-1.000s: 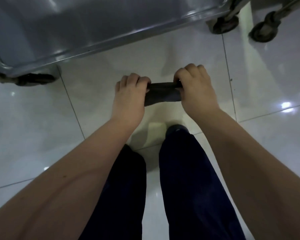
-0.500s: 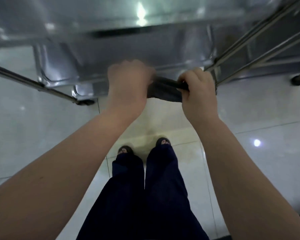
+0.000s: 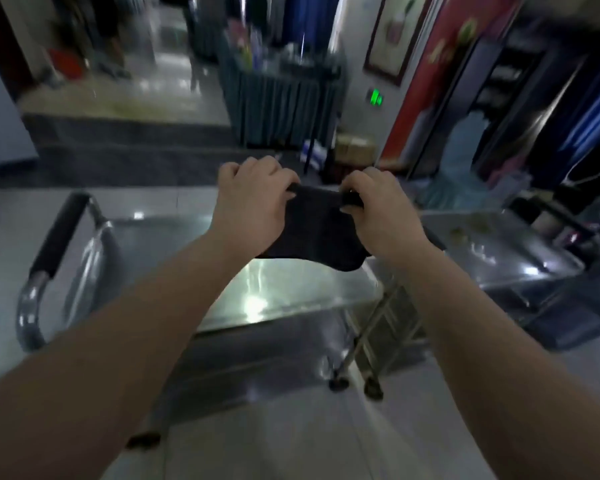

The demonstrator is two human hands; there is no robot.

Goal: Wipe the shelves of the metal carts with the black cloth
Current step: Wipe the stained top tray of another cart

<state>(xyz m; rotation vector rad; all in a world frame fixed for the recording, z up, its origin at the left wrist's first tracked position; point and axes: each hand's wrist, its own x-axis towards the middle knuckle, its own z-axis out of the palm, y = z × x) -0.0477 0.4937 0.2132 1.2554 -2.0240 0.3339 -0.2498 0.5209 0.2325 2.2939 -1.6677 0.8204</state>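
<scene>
**Black cloth held taut over the near cart's top shelf**

Cloth [image 3: 312,230]: black, matte, soft. Its top edge is stretched flat between both hands and the rest hangs below as a wide flap with a ragged lower edge. It sits over the far right part of the near cart's top shelf [image 3: 291,296]. Can't tell if the lower edge touches the metal.

Left hand [image 3: 253,199]: fingers curled, gripping the cloth's left top corner. Right hand [image 3: 378,209]: fingers curled, pinching the right top corner.

Versus 0.5 s ago:
- The camera looked down at legs, feet and a lower shelf. Now it looks forward, with the top shelf and the room behind in view.
- The cloth was a narrow bunched band between the fists. Now it is spread wider and hangs lower.
- The grip is unchanged on both sides.

Carts:
- The near cart has a black-padded handle [image 3: 58,233] at its left end and wheels [image 3: 336,384] under the near right corner.
- The second cart [image 3: 499,258] stands just beside it on the right. Its top shelf carries a few small pale scraps near the far edge, plus blurred items at the right end, too smeared to identify.
</scene>
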